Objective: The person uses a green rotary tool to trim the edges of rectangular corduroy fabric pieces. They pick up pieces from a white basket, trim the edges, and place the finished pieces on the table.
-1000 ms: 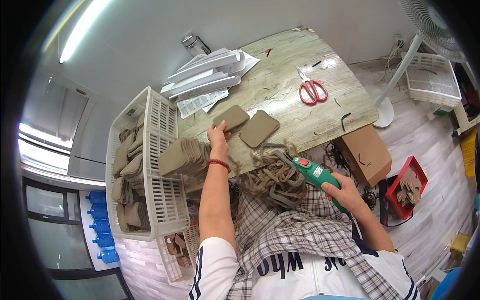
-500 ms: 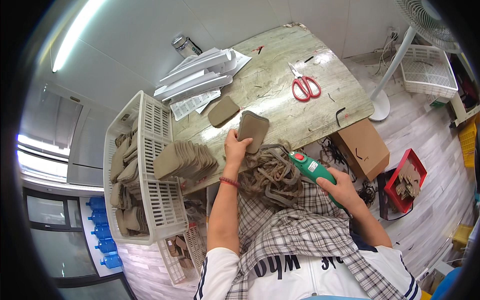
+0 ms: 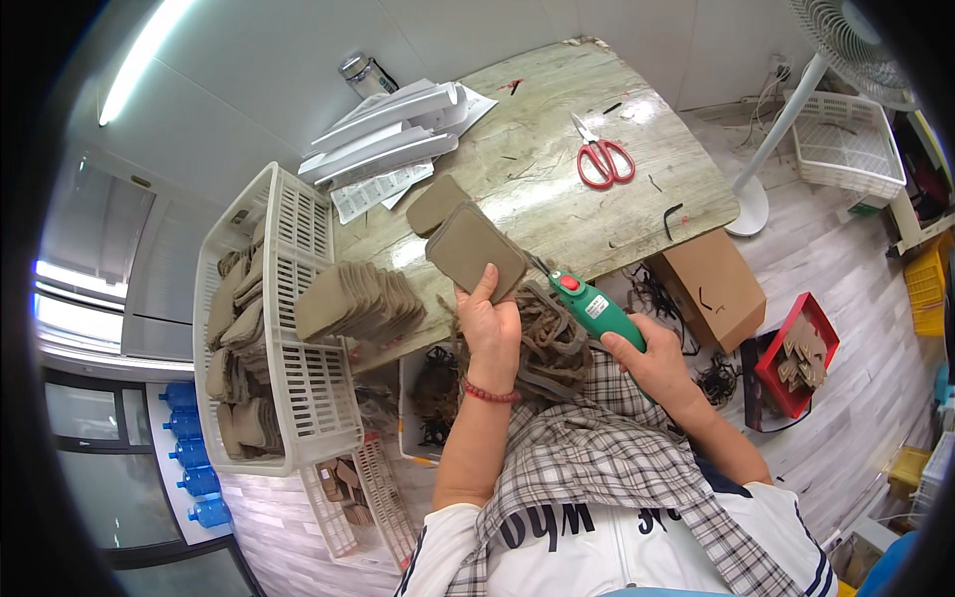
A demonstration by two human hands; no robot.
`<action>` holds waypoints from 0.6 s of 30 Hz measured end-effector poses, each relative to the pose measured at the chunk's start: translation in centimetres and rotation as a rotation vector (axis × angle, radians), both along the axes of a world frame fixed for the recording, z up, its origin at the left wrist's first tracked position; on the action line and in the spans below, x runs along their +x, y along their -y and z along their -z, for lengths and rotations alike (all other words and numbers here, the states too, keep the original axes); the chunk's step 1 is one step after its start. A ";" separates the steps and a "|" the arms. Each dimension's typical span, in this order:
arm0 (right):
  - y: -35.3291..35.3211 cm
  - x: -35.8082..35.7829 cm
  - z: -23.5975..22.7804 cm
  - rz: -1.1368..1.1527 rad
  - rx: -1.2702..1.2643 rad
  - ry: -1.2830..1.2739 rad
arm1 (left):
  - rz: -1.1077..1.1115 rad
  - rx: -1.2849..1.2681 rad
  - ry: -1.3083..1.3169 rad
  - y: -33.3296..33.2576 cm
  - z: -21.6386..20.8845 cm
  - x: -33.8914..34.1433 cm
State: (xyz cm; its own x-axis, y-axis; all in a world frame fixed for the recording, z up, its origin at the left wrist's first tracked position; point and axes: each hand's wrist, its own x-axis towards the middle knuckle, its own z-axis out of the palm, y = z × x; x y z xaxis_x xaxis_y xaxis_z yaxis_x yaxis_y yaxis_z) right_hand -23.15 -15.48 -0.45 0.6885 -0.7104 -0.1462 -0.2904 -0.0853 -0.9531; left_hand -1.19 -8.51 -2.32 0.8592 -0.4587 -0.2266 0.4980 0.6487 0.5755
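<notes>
My left hand (image 3: 491, 333) grips the lower edge of a brown, rounded-rectangular pad (image 3: 476, 249), thumb on top. My right hand (image 3: 652, 360) is wrapped round a green handheld power tool (image 3: 600, 310) with a red button. Its thin dark tip is at the pad's right edge; I cannot tell whether it touches. Below the pad, a tangle of brown trimmed strips (image 3: 542, 343) lies over my lap. Another brown pad (image 3: 436, 204) rests on the table just behind the held one. A leaning row of brown pads (image 3: 358, 301) stands at the table's left edge.
A white crate (image 3: 328, 378) full of pads stands left of the table (image 3: 537, 139). Red-handled scissors (image 3: 605, 162) and papers (image 3: 393, 139) lie on the tabletop. At right are a cardboard box (image 3: 711, 289), a red tray (image 3: 796, 358) of small pieces and a fan (image 3: 776, 159).
My left hand has turned the pad so that it slants, and its right edge meets the tool's tip area. The tool has moved slightly left and up.
</notes>
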 end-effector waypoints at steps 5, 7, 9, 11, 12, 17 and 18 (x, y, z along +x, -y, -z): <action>-0.3 0.2 -0.3 -0.009 0.009 -0.020 | -0.009 -0.027 -0.012 0.3 -0.2 -0.6; -0.4 0.3 -0.5 -0.013 0.025 -0.012 | -0.002 -0.011 -0.023 0.4 -0.3 -0.8; -0.4 0.3 -0.6 -0.011 0.020 -0.006 | 0.009 -0.003 -0.022 0.4 -0.1 -1.0; -0.3 0.4 -0.7 -0.012 0.026 -0.001 | 0.024 -0.002 -0.008 0.4 0.4 -1.1; -0.3 0.4 -0.8 -0.012 0.036 -0.002 | 0.033 0.001 0.000 0.4 0.4 -1.3; -0.1 0.4 -0.6 0.005 0.011 0.025 | 0.062 0.023 0.033 0.4 0.9 -2.1; 0.0 0.4 -0.6 0.008 0.015 0.024 | 0.070 0.027 0.034 0.4 0.9 -2.3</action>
